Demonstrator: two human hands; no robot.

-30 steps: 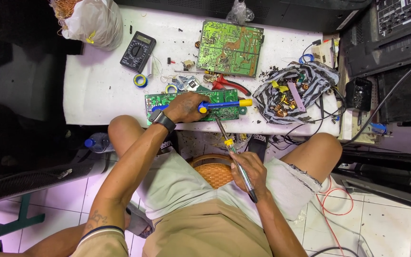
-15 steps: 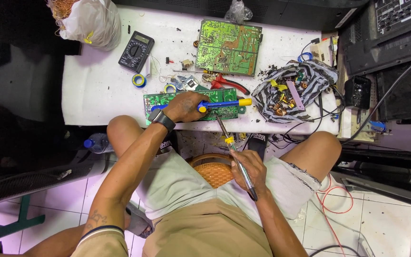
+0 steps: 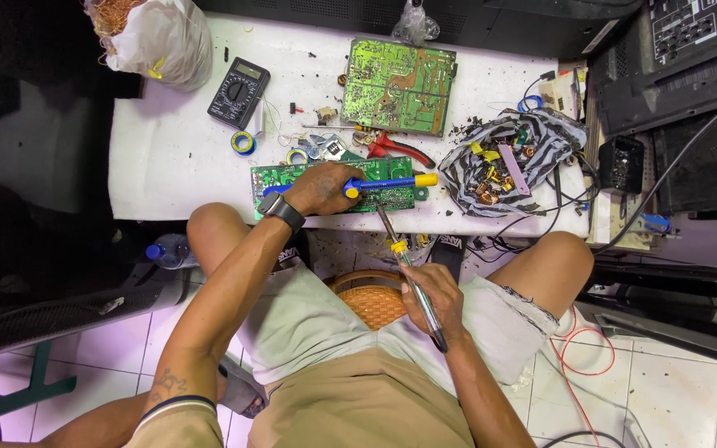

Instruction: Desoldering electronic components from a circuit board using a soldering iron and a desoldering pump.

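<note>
- White and stained, the tabletop (image 3: 168, 166) carries a scatter of repair gear above the person's knees and a tiled floor.
- Left hand (image 3: 319, 187) lies on the small green circuit board (image 3: 338, 184) at the near edge of the tabletop, its grip clenched round a blue-and-yellow desoldering pump (image 3: 387, 182) laid across the board.
- Right hand (image 3: 433, 300) sits low over the lap, grip clamped on a soldering iron (image 3: 408, 265) whose tip points up at the board's near edge.
- That board looks light, thin and stiff, and fragile: best held by its bare edges or pinned flat, as the left hand does, never by its soldered parts.
- The iron wants holding well back on its handle, away from the metal end, which is likely hot.
- Further back lie a larger green circuit board (image 3: 398, 85), a black multimeter (image 3: 238, 93), red-handled pliers (image 3: 400, 149), rolls of tape (image 3: 243, 143), and a striped cloth (image 3: 512, 162) heaped with loose components.
- A plastic bag (image 3: 155, 37) of copper wire stands at the far left corner.
</note>
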